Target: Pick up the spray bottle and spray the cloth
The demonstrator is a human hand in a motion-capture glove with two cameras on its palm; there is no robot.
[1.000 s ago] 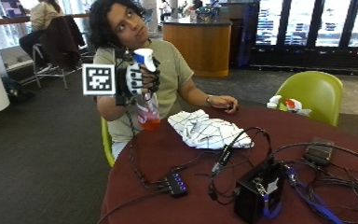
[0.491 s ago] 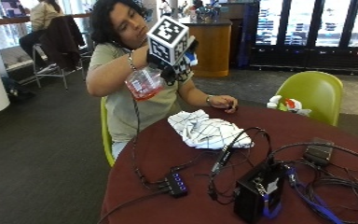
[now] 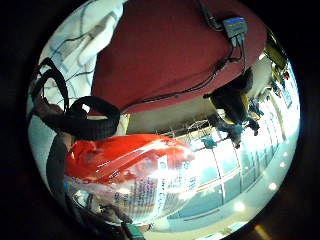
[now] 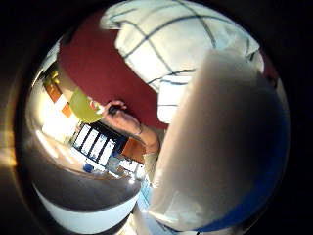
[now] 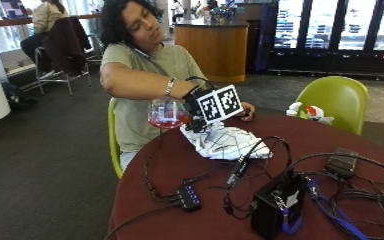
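My gloved right hand [image 5: 193, 107] grips the spray bottle [image 5: 168, 113], tipped nozzle-down just above the white checked cloth [image 5: 226, 142] w/ red liquid pooled in it. Cloth lies crumpled on the dark red table [image 5: 198, 220]. Bare left hand [image 5: 246, 110] rests on table edge behind cloth.

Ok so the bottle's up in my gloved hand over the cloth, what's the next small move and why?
Probably squeeze the trigger now. The right hand holds the spray bottle tipped on its side, head toward the checked cloth just below on the table. The thumb-side palm view shows the cloth close beneath the white head.
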